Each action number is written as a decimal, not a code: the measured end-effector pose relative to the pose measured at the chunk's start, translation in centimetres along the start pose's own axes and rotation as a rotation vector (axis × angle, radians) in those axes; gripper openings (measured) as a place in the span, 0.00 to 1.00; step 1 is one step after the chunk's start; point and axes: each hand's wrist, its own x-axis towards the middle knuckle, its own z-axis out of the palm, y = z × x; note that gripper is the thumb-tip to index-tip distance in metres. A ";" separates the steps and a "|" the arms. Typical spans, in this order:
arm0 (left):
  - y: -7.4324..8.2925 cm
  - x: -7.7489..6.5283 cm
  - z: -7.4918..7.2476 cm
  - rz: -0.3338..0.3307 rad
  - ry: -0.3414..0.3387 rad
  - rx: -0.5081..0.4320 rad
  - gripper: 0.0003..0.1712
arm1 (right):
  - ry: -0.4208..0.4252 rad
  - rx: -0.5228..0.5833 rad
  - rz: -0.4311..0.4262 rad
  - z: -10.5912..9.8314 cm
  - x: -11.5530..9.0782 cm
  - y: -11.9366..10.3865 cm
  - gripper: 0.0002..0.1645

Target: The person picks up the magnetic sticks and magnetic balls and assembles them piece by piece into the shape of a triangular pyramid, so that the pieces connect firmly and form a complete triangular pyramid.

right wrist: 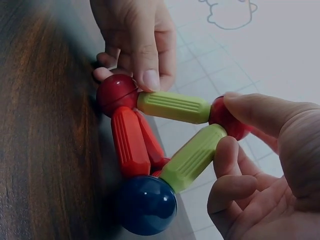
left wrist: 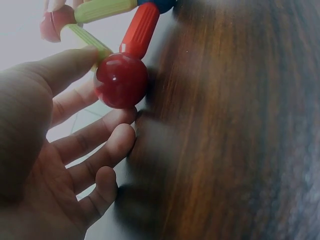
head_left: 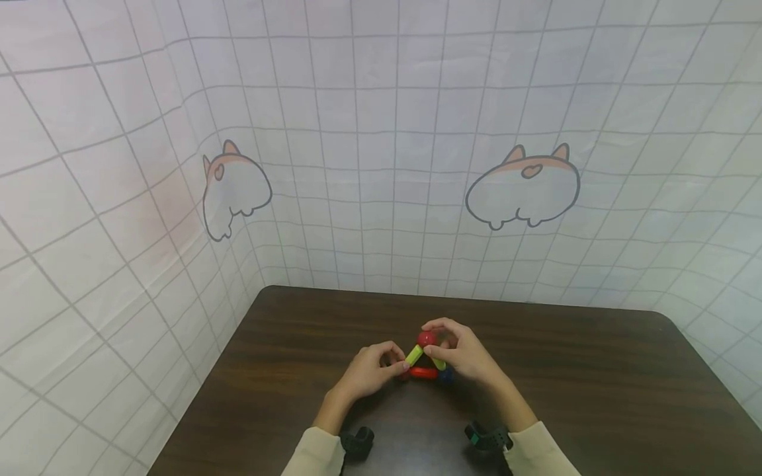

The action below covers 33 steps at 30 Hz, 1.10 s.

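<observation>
Several magnetic rods and balls form a triangle on the table in front of me. My left hand (head_left: 369,371) pinches the lower end of one yellow-green rod (right wrist: 175,107) where it meets the lower-left red ball (left wrist: 121,81). With thumb and fingers, my right hand (head_left: 469,352) grips the top red ball (right wrist: 226,119). From that ball a second yellow-green rod (right wrist: 194,156) slopes down to the blue ball (right wrist: 146,206). A red rod (right wrist: 129,142) joins the blue ball and the lower-left red ball along the bottom. Behind it, more red pieces (right wrist: 152,137) are partly hidden.
The dark wood-grain table (head_left: 595,383) has rounded far corners. A white grid-patterned curtain (head_left: 381,165) with animal drawings hangs behind it and along the sides. Dark wrist straps (head_left: 358,441) sit below both hands.
</observation>
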 end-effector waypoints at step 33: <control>0.6 0.0 0.3 -0.032 0.011 0.065 0.16 | -0.179 -0.163 0.119 -4.6 -1.1 1.6 0.20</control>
